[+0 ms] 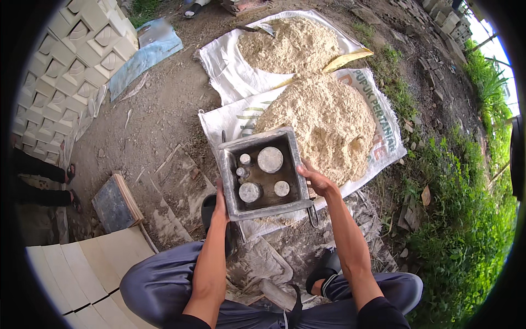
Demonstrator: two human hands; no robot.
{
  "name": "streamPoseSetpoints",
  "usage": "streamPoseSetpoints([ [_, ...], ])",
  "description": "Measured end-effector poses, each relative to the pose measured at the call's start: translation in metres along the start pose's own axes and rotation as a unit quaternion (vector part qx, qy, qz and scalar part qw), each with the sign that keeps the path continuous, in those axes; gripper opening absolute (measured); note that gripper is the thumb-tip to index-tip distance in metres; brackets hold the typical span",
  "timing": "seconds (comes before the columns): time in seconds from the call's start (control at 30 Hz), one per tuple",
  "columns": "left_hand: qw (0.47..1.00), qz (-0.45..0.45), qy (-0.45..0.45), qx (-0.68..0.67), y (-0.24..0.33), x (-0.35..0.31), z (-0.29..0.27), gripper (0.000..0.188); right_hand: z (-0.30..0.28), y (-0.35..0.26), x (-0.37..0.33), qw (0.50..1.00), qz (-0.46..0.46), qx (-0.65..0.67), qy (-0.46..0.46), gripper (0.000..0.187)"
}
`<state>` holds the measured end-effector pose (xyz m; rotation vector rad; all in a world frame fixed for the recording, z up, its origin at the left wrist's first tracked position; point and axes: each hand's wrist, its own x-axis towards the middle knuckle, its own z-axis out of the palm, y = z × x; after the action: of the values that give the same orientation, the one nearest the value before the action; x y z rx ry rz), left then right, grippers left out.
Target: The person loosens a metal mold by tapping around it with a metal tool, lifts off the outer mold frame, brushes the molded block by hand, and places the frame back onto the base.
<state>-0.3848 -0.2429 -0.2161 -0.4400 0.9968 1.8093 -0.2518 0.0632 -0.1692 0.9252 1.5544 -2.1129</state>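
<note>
Between my two hands I hold a square grey metal mold box [271,211] above the ground, its open top toward me. Several round posts of different widths stand inside it; the widest post [270,159] is at the upper right. My left hand [220,205] grips the mold's left wall near the lower corner. The right wall is gripped by my right hand [318,180], thumb near the rim and fingers mostly hidden behind. A wire loop [314,216] sticks out at the lower right corner. Just beyond the mold lies a mound of pale crumbly powder [329,120].
White woven sacks [224,118] lie under this mound and a farther mound [296,46], where a trowel [267,28] rests. Stacked cream blocks [76,60] rise at left. Pale slabs [71,268] and a board stack [118,203] stand nearer. Another person's legs [41,167] show left; weeds grow right.
</note>
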Motion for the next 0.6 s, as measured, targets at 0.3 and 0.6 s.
streamPoseSetpoints([
  [0.3, 0.997, 0.011, 0.02, 0.069, 0.022, -0.03, 0.023, 0.079, 0.039, -0.019, -0.016, 0.991, -0.078, 0.077, 0.072, 0.089],
  [0.6, 0.985, 0.01, -0.042, 0.166, 0.039, -0.09, 0.105, 0.076, 0.04, 0.018, -0.102, 0.953, -0.149, 0.251, 0.083, 0.063],
])
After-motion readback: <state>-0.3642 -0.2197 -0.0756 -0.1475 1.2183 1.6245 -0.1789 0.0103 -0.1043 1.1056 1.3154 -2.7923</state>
